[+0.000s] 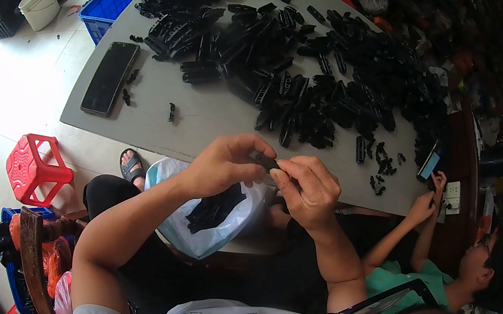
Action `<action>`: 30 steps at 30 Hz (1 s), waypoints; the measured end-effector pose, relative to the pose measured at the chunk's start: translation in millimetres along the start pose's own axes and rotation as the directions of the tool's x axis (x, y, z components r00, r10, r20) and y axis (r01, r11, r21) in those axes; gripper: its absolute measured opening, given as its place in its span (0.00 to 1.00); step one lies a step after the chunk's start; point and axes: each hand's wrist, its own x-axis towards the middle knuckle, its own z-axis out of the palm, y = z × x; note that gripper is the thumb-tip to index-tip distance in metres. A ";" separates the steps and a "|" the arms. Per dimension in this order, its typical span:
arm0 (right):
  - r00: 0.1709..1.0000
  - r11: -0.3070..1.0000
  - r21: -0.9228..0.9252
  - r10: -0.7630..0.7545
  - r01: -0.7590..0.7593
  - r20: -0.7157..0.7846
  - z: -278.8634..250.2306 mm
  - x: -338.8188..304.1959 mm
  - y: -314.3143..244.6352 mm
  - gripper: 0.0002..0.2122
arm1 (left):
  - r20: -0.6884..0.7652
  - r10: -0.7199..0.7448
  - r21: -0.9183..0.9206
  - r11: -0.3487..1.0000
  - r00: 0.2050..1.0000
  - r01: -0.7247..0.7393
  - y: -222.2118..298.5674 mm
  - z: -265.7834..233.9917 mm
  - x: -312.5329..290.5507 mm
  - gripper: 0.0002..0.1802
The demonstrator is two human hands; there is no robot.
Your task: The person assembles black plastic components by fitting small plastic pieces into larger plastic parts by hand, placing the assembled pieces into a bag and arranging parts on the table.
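Above the table's near edge, my two hands meet around a small black plastic part (267,162). The fingers of my left hand (226,164) curl about its left end, while the thumb and fingertips of my right hand (308,189) pinch its right end. Fingers cover much of the part, so its full shape is hidden. Just below my hands, an opened white plastic bag (174,231) holds black plastic parts (215,209). A large heap of similar black parts (259,42) spreads over the grey table (146,124).
A phone (111,79) lies at the table's left, near a loose black piece (171,112). Small black bits (385,161) lie at the right. On the floor stand a red stool (37,167) and blue crate (107,11). At right, another person (410,270) holds a phone.
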 end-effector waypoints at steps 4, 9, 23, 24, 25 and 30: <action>0.992 0.994 0.046 0.099 -0.103 0.077 0.9 -0.7 -0.2 0.08 | -0.024 -0.031 0.008 0.999 0.999 0.032 4.2 -0.4 -1.2 0.16; 0.863 0.845 0.221 0.425 -0.486 0.271 -0.3 0.2 4.3 0.09 | -0.044 0.015 -0.034 0.999 0.999 -0.016 0.7 1.1 1.6 0.13; 0.699 0.717 0.284 0.382 -0.637 0.605 5.0 -5.7 8.3 0.13 | -0.288 0.517 0.949 0.040 0.806 0.313 29.4 -18.7 -14.7 0.17; 0.730 0.788 0.258 0.322 -0.560 0.602 5.2 -5.8 4.9 0.14 | -0.372 0.527 0.890 -0.031 0.764 0.455 36.7 -22.5 -13.6 0.16; 0.756 0.849 0.234 0.256 -0.474 0.602 6.5 -5.7 2.1 0.15 | -0.447 0.547 0.803 -0.103 0.708 0.587 44.2 -25.6 -14.4 0.15; 0.824 0.937 0.093 0.244 -0.336 0.511 14.9 -10.2 8.4 0.15 | -0.476 0.482 0.744 -0.224 0.735 0.629 35.9 -51.2 -20.9 0.13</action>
